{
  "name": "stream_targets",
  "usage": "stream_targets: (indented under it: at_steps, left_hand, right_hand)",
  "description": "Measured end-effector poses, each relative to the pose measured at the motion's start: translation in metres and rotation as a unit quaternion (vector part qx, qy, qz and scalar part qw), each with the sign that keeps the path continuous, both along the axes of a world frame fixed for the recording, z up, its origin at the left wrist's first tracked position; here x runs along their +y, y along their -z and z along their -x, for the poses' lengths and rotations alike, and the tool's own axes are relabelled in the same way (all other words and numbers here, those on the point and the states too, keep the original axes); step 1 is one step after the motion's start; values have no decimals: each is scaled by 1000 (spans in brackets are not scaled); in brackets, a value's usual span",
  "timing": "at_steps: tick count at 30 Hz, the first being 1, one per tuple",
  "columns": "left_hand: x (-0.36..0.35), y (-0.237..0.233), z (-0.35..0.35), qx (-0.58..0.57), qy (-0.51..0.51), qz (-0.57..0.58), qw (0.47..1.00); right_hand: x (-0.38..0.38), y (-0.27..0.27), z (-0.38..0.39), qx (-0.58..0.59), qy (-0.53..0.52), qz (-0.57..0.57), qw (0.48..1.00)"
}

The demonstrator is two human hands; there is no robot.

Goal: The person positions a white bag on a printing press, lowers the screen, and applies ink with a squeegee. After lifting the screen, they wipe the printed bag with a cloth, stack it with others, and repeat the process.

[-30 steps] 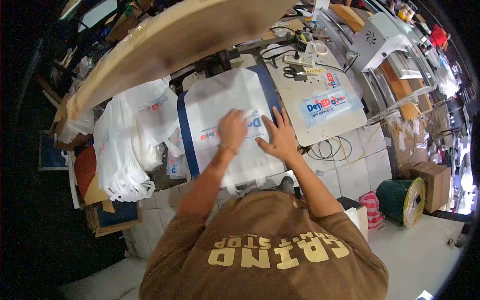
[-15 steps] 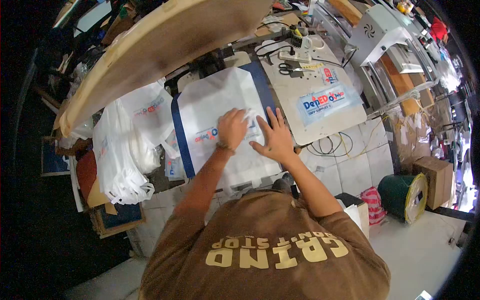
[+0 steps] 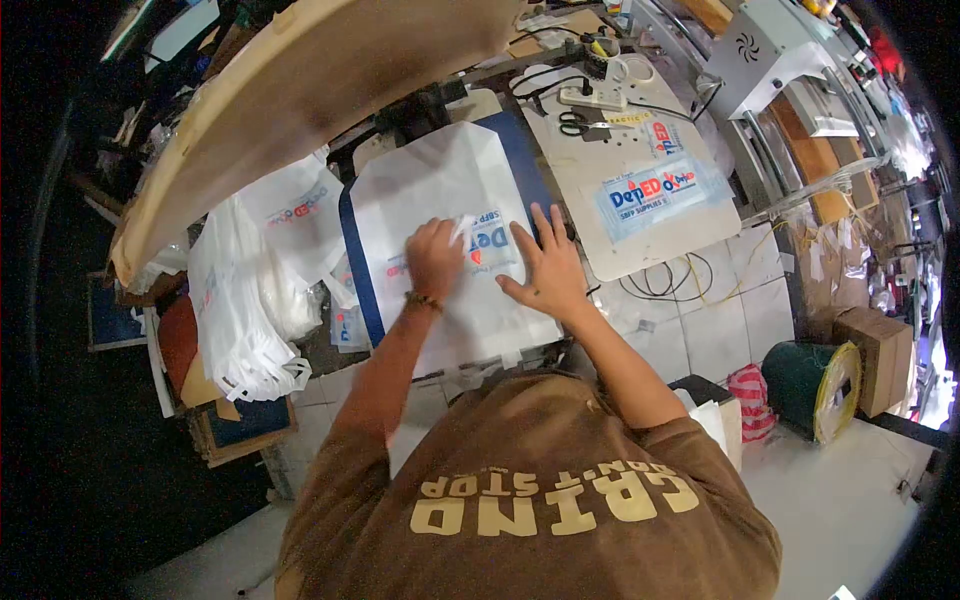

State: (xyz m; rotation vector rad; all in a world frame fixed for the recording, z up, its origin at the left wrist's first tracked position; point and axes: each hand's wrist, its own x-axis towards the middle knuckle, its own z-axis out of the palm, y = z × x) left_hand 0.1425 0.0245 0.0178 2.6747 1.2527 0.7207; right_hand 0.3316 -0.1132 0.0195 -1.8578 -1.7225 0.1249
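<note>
A white bag (image 3: 430,165) with blue and red lettering lies flat on a dark blue board (image 3: 520,160) in front of me. My left hand (image 3: 436,262) is closed over a small crumpled white wad (image 3: 464,228) and presses down on the bag, just left of the printed logo (image 3: 488,240). Part of the lettering is hidden under that hand. My right hand (image 3: 550,265) lies flat with fingers spread, at the right edge of the bag and the board, its thumb on the white material.
A pile of white printed bags (image 3: 250,290) hangs at the left. On the right, a pale board (image 3: 620,250) carries scissors (image 3: 575,124), a power strip (image 3: 592,97) and a printed clear sheet (image 3: 660,200). A large tan padded panel (image 3: 300,80) arches over the far left.
My left hand has slid left across the bag with the white wad, uncovering more of the logo. My right hand has stayed at the right edge.
</note>
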Motion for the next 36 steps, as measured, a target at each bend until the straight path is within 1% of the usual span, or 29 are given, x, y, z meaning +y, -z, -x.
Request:
stream_targets:
  at_steps: [2, 3, 4, 6, 7, 8, 10, 11, 12, 13, 14, 15, 17, 19, 20, 21, 24, 25, 27, 28, 29, 30, 32, 33, 34, 35, 36]
  left_hand:
    - [3, 23, -36, -91, 55, -77, 991]
    - [-6, 11, -52, -51, 51, -66, 995]
    - [-9, 5, -49, -52, 47, -64, 995]
    - [-12, -5, -35, -40, 51, -16, 998]
    - [-5, 9, -12, -5, 39, -57, 998]
    - [-6, 1, -3, -4, 40, -58, 997]
    - [-11, -11, 5, 39, -29, 41, 998]
    - [-7, -9, -7, 6, -21, 45, 999]
    - [-10, -5, -27, 5, -24, 46, 999]
    - [-17, -5, -51, -15, 10, 13, 1000]
    - [-22, -4, -59, -35, 42, -19, 998]
    - [-22, -5, -54, -38, 37, -21, 998]
    - [-27, 2, -35, -1, 23, -28, 999]
    - [-21, 4, 22, 76, -52, 27, 995]
    - [-10, 30, 65, -19, -29, -79, 996]
    - [-7, 23, 87, 40, -101, -74, 991]
    - [-22, 7, 70, 26, -125, -57, 990]
    - [-29, 17, 48, 33, -106, -28, 993]
    - [-63, 6, -11, -71, -30, 57, 995]
    - [-76, -3, -30, -66, 10, -1, 998]
    - [-78, -8, -28, -57, -4, 14, 998]
    - [-78, -11, -23, -47, -16, 29, 998]
    - [-65, -5, 25, -64, -1, 16, 998]
    - [-55, 3, 60, -47, -47, -4, 998]
    - [-48, -4, 78, -31, -90, -26, 995]
    - [-49, -3, 79, -30, -89, -24, 995]
    - [-47, -2, 77, 0, -114, -29, 993]
  right_hand:
    - [3, 4, 2, 2, 0, 1, 1000]
    - [1, 5, 5, 4, -4, 4, 1000]
    - [0, 3, 5, 10, -3, 7, 1000]
    - [3, 1, 1, 14, -5, 6, 1000]
    - [2, 2, 2, 14, -3, 8, 1000]
    - [2, 2, 2, 13, 1, 10, 1000]
    - [1, 0, 2, 17, 5, 6, 1000]
    - [2, -1, 2, 17, 1, 2, 1000]
    - [3, -1, 1, 16, -1, 3, 1000]
    - [4, 1, 1, 7, 3, -2, 1000]
    - [4, 2, 2, -1, 7, -8, 1000]
    - [4, 3, 2, -4, 2, -9, 1000]
    - [4, 5, 0, 14, -4, -14, 1000]
    - [5, 7, 0, 15, -7, -22, 1000]
    - [4, 8, 1, 14, -4, -29, 999]
    - [4, 6, 2, 19, 0, -22, 1000]
    - [4, 4, 2, 6, -1, -29, 1000]
    - [4, 4, 2, 4, -6, -29, 1000]
    - [4, 6, -1, 0, -17, -30, 999]
    - [2, 5, 0, -1, -20, -27, 999]
    - [2, 3, -2, -2, -23, -16, 1000]
    - [2, 1, -3, -2, -26, -7, 1000]
    - [2, 3, -3, 1, -25, -7, 1000]
    - [3, 3, -2, 4, -21, -10, 1000]
    - [4, 3, -1, 7, -20, -11, 1000]
    - [3, 3, 0, 7, -17, -9, 1000]
    - [2, 2, 0, 6, -15, -9, 1000]
